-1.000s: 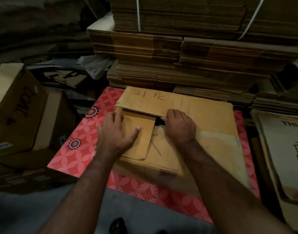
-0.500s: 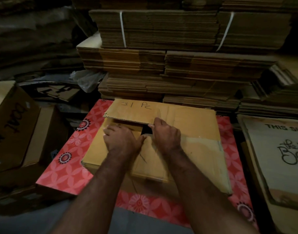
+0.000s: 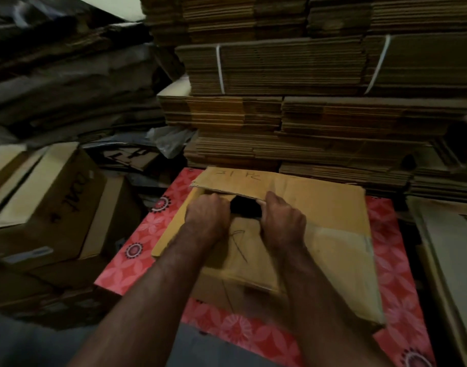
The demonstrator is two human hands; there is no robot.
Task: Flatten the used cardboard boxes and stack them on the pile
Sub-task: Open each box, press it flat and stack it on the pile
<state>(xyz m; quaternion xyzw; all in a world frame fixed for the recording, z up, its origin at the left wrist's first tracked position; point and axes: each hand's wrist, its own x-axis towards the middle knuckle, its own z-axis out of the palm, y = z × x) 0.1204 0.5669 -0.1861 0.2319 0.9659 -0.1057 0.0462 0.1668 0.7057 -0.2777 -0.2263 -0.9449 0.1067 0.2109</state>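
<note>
A brown cardboard box (image 3: 327, 234) lies on a red flower-patterned board (image 3: 142, 239) in front of me. Its far flap (image 3: 227, 181) carries handwriting. A dark gap (image 3: 245, 209) shows between the flaps in the middle. My left hand (image 3: 207, 218) sits at the left of that gap with its fingers curled down over a flap edge. My right hand (image 3: 282, 221) is at the right of the gap, its fingers curled over the edge of the near flap (image 3: 243, 250). Behind the box rise tall piles of flattened cardboard (image 3: 293, 123).
Whole cardboard boxes (image 3: 41, 207) stand at the left, one with dark lettering. A printed flat carton (image 3: 452, 260) lies at the right. Crumpled plastic (image 3: 171, 140) and loose card scraps (image 3: 131, 157) lie behind the red board. Bundles tied with white straps (image 3: 220, 67) top the back piles.
Both hands slid forward from lying flat on the flaps to the flap edges, fingers curling in. A dark gap has opened between the flaps. The view has tilted upward.
</note>
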